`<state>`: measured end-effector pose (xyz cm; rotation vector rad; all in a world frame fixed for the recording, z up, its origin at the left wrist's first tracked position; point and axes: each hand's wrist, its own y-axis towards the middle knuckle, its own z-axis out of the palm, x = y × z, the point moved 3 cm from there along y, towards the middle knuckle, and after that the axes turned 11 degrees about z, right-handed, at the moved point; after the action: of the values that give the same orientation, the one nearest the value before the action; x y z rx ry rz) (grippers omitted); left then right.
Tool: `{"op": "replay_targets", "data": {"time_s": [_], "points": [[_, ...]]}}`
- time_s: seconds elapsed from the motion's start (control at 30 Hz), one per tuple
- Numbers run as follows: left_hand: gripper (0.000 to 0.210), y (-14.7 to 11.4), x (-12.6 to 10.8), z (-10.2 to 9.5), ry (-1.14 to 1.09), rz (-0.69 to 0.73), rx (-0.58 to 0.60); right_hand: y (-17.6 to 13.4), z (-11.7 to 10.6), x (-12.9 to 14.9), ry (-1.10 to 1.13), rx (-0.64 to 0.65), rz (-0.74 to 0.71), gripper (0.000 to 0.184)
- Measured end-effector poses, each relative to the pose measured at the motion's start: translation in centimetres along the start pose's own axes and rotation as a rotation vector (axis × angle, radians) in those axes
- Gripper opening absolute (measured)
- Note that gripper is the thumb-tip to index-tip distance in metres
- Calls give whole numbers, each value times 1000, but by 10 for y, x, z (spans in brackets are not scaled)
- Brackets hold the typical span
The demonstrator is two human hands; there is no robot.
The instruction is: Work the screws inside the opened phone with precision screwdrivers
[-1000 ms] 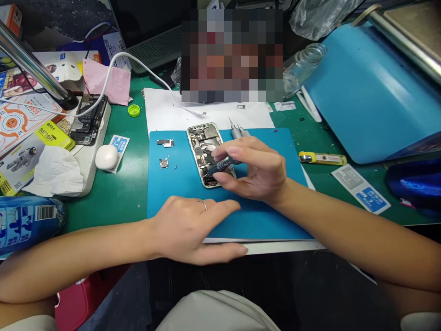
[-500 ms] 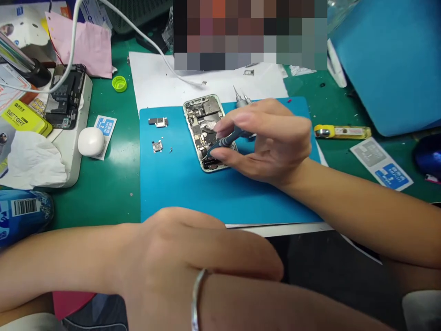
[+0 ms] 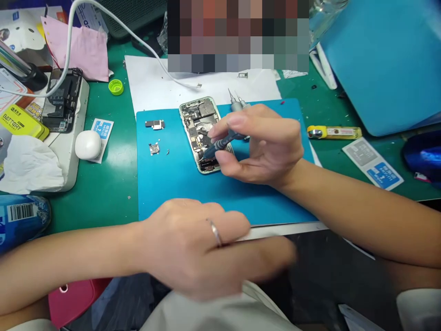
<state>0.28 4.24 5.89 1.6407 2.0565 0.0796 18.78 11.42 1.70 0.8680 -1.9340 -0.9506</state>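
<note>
My right hand (image 3: 262,145) pinches a dark, slim tool with a ridged grip (image 3: 220,146) between thumb and fingers. Its tip points down into the lower end of an opened phone (image 3: 193,128), whose inner boards show inside a pale frame. Part of the phone is hidden behind my fingers. Nearer to me, my left hand (image 3: 200,248) hangs over the mat's front edge, slightly blurred. It wears a ring; one finger reaches out to the right while others bend, and no held object shows. A small metal part (image 3: 154,148) and a dark connector part (image 3: 155,124) lie left of the phone.
Beneath the phone is a blue mat (image 3: 165,184). Two metal-tipped tools (image 3: 237,103) lie behind my right hand. A yellow cutter (image 3: 334,133) is on the right; a white earbud case (image 3: 87,145), a second opened phone (image 3: 62,101) and a can (image 3: 22,218) are left.
My left hand has moved away from the camera and looks smaller, uncovering my lap. My right hand stays at the phone, its tool angled slightly differently. The view has shifted a little.
</note>
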Motion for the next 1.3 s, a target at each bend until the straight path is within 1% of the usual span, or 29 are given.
{"op": "replay_targets", "data": {"time_s": [0.03, 0.07, 0.13, 0.17, 0.27, 0.33, 0.4, 0.47, 0.57, 0.63, 0.8, 0.9, 1.07, 1.13, 1.23, 1.3], "points": [[34, 2, 4, 2, 73, 172, -45, 1, 0, 1, 6, 14, 6, 70], [27, 3, 9, 4, 195, 244, -81, 1, 0, 1, 8, 30, 22, 68], [23, 2, 20, 7, 371, 246, -71, 1, -1, 0, 4, 55, 51, 64], [25, 1, 24, 8, 429, 222, -55, 0, -2, -1, -2, 60, 62, 63], [42, -2, 27, 10, 522, 135, 22, -2, -4, -3, -32, 68, 79, 63], [53, -3, 28, 12, 560, 53, 105, -4, -4, -5, -41, 80, 88, 59], [61, -4, 30, 14, 565, -31, 202, -6, -3, -6, -43, 98, 132, 56], [66, -5, 31, 16, 546, -73, 263, -6, -2, -7, -29, 103, 163, 57], [66, -6, 32, 19, 513, -74, 286, -7, -1, -7, 27, 93, 152, 67], [66, -6, 33, 20, 491, -76, 294, -8, 1, -8, 84, 97, 158, 71], [67, -6, 33, 20, 495, -51, 245, -20, 6, -15, 167, 148, 280, 73], [67, -6, 33, 20, 499, -39, 238, -26, 8, -17, 159, 96, 333, 74], [66, -5, 32, 20, 522, -21, 253, -18, 8, -9, 175, -15, 303, 73], [65, -6, 32, 19, 521, -20, 244, -13, 6, -7, 165, -50, 323, 69], [58, -6, 36, 16, 487, 0, 188, -8, 3, -7, 194, -23, 387, 62], [49, -5, 43, 12, 414, -17, 119, -6, 2, -9, 239, 11, 434, 58]]}}
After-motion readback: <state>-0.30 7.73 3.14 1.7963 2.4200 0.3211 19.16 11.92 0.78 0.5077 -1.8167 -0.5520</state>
